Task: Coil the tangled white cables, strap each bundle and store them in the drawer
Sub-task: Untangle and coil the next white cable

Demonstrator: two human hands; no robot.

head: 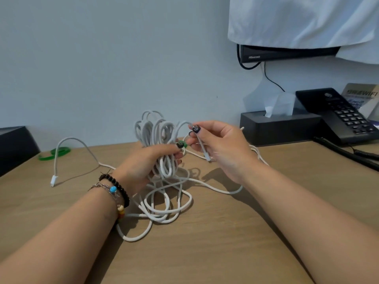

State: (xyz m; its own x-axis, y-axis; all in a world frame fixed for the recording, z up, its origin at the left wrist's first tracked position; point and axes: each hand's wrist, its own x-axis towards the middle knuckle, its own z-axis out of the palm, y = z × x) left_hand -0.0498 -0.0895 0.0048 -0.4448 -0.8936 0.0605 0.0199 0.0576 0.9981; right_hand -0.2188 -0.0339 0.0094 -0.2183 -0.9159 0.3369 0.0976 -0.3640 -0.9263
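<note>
Loose white cable (pixel 164 210) sprawled on the wooden desk (pixel 205 253) directly beneath both wrists, several uncoiled loops overlapping, so much of the coiling judged unfinished. Just above that slack, left hand (pixel 143 167) clenched around the waist of a gathered cable bundle (pixel 158 138), loops fanning up past the fingers and hanging below the palm. Right hand (pixel 217 146), close beside the left, pinching a free cable end (pixel 202 144) between thumb and forefinger, plug tip pointing down below the fingers. Between the two hands, a small green strap (pixel 181 144) at the left fingertips; not clear whether wrapped round the bundle yet or only held against it. Judged stage: first bundle nearly coiled, strapping about to begin or barely begun.

Left of the left hand, another cable end (pixel 54 180) arching up and down to the desk, plug resting there, untouched. Beyond it, a second green strap (pixel 59 151) lying flat, unused, suggesting at least one more bundle to come. How many separate cables in the tangle: impossible to count.

Beyond the right hand, a dark tissue box (pixel 276 126), a black desk telephone (pixel 338 113) and a television edge (pixel 287 53) under white cloth. No drawer in view, so storing judged not started. Dark object at far left cut off by the frame.
</note>
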